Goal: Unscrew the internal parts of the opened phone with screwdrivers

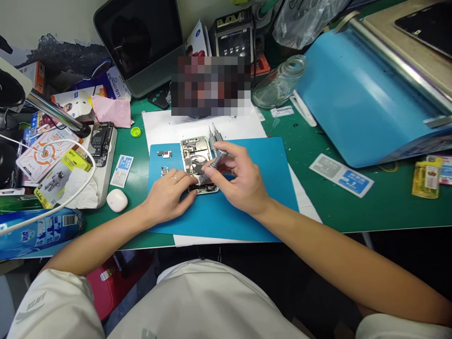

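Observation:
An opened smartphone (193,149), its inner parts exposed, lies on the blue mat (226,219). My left hand (170,193) is closed at the phone's lower left edge, with fingertips and thumb against it. Over the phone's right side, my right hand (240,176) grips small grey screwdrivers (214,141). Two thin tips point up and away from me; the lower ends are partly hidden by my fingers. Small metal phone parts (164,154) rest on the mat left of the phone.
Past the mat are white paper (158,123) and a blurred patch. A glass jar (278,82) lies tilted at the back. To the left are a white earbud case (117,200) and a phone board on a white box (106,181). A blue-covered machine (339,89) stands right.

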Tool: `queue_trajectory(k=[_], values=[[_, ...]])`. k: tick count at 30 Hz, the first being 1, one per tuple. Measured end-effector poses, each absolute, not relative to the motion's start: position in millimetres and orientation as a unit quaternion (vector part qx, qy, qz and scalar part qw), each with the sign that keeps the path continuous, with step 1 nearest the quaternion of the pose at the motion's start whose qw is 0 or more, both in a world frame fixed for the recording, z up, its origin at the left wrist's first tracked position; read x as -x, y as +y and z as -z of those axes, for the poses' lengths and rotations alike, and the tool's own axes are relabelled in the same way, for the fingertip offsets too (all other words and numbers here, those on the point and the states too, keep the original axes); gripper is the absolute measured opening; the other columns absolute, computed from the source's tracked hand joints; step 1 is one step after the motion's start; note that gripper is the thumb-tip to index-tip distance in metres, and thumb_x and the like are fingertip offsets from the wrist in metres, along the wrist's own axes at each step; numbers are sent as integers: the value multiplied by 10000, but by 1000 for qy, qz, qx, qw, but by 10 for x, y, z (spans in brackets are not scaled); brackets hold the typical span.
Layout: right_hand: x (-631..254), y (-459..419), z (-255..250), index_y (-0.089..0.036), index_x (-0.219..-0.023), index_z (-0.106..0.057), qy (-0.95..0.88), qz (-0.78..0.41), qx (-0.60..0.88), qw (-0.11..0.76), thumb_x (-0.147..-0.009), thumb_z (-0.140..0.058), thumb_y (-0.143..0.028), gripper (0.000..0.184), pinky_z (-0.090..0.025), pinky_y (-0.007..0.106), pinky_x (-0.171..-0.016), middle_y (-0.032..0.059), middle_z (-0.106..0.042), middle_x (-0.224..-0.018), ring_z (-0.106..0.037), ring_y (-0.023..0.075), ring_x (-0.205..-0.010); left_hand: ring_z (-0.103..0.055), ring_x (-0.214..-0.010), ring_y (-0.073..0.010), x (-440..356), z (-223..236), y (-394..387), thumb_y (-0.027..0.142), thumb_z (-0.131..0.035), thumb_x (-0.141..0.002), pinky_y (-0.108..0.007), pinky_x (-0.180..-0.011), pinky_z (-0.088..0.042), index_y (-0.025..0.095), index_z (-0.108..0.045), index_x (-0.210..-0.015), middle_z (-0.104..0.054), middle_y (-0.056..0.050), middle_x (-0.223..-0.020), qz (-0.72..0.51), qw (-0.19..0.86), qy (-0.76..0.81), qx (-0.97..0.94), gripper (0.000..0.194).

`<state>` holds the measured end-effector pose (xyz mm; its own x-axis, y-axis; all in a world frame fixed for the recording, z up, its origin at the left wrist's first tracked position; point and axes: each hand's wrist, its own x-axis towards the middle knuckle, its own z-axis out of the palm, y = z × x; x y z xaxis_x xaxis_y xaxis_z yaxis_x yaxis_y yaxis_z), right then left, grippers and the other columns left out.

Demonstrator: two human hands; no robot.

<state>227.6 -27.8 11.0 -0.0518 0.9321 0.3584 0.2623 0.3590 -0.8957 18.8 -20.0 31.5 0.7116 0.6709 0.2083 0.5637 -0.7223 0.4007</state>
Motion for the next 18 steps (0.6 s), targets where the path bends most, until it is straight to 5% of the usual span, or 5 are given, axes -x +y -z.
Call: queue_trajectory(k=[18], values=[[-2292, -268, -94, -313, -1375, -469, -639, -331, 462, 518, -937, -656, -316, 476, -663, 368, -742, 3, -729, -947, -728, 199, -806, -587, -898, -225, -188, -309, -203, 255, -525, -1001, -361, -815, -468, 179, -547, -1150, -679, -73, -1064, -185, 155, 330, -913, 169]])
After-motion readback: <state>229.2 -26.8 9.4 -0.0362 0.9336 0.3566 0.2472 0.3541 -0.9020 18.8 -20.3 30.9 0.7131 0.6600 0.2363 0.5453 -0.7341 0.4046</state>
